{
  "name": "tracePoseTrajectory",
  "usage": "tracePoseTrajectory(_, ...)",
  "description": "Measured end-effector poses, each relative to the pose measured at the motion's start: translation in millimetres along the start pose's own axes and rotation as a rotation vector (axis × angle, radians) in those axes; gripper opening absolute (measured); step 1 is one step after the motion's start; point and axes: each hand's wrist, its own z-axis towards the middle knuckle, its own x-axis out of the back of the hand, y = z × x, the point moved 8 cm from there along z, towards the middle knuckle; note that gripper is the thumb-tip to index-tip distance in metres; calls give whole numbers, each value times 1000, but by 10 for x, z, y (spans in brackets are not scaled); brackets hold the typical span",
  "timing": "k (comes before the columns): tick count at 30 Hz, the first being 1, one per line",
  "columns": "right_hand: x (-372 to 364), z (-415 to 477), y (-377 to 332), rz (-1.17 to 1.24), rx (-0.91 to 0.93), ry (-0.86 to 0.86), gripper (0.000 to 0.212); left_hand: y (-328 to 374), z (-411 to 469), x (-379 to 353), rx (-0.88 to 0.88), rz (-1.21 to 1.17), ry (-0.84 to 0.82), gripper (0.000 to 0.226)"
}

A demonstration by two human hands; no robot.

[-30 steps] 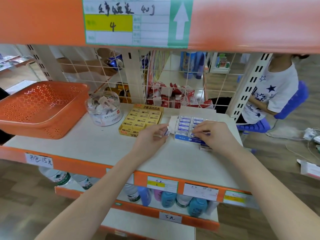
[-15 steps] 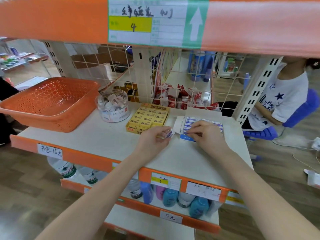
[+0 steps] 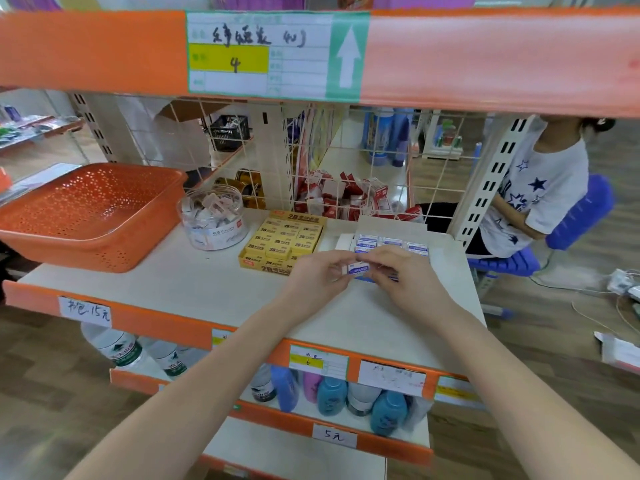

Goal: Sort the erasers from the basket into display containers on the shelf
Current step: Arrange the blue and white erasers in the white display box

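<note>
just above the shelf (image 3: pixel 194 282), left hand (image 3: pixel 317 277) and right hand (image 3: pixel 403 275) pinch one eraser (image 3: pixel 358 269) between them

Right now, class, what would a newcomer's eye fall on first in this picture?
The two hands over the middle of the shelf: the left hand and right hand pinch one small eraser between them, just in front of the open box of erasers. Then the big orange basket at its left end.

The left forearm (image 3: pixel 214 372) and right forearm (image 3: pixel 512 382) are bare along their whole visible length; the left hand (image 3: pixel 313 280) and right hand (image 3: pixel 403 277) are bare too.
</note>
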Motion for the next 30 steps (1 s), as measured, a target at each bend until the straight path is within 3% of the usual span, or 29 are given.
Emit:
tracePoseTrajectory(2, 170, 7, 100, -37, -47, 92, 25, 82, 48, -62, -30, 34, -2, 36)
tracePoseTrajectory(5, 376, -3, 254, -126, -105, 146, 21, 152, 104, -212, -127, 281, -99, 40)
tracePoseTrajectory(8, 482, -40, 357, -185, -130, 119, 18, 112, 70, -402, -244, 574, -268, 45)
tracePoseTrajectory(11, 439, -80, 410, -203, -165, 42, 15, 58, 30, -454, -259, 705, -290, 48)
tracePoseTrajectory(21, 139, -106, 467, -174, -148, 7, 15, 84, 8, -497, -181, 733, -323, 56)
tracePoseTrajectory(25, 61, -193, 476, -190, -98, -52, 20, 182, 14, -643, -253, 730, -371, 62)
tracePoseTrajectory(30, 297, -371, 654, -262, -184, 84, 26, 261, 15, -818, -256, 732, -421, 64)
